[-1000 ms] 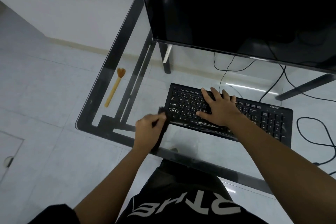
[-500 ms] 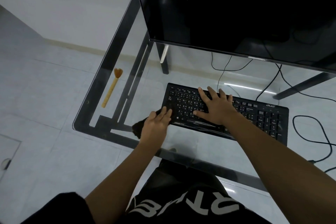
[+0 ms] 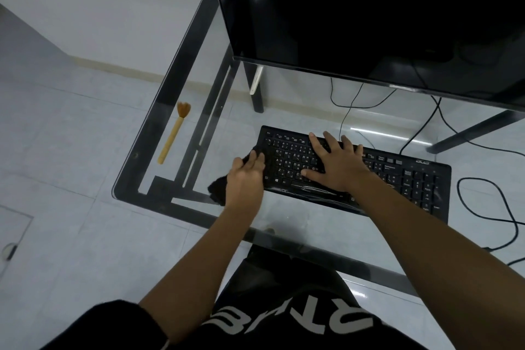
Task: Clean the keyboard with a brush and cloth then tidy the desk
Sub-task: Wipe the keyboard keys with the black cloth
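A black keyboard [image 3: 412, 179] lies on the glass desk [image 3: 284, 216] in front of me. My right hand [image 3: 338, 163] rests flat on its left-middle keys with the fingers spread. My left hand [image 3: 245, 176] presses a black cloth [image 3: 217, 190] onto the keyboard's left end with fairly straight fingers; the rest of the cloth trails off onto the glass. A small brush [image 3: 170, 140] with a wooden handle and brown bristles lies on the desk's left edge, apart from both hands.
A large dark monitor [image 3: 369, 8] stands just behind the keyboard and overhangs it. Black cables [image 3: 483, 199] run over the floor under the glass at right. The desk's dark metal frame [image 3: 199, 128] shows through the top.
My left hand has moved up from the desk's front onto the keyboard's left end, going from pinching the cloth to pressing it flat. The right hand has stayed on the keys.
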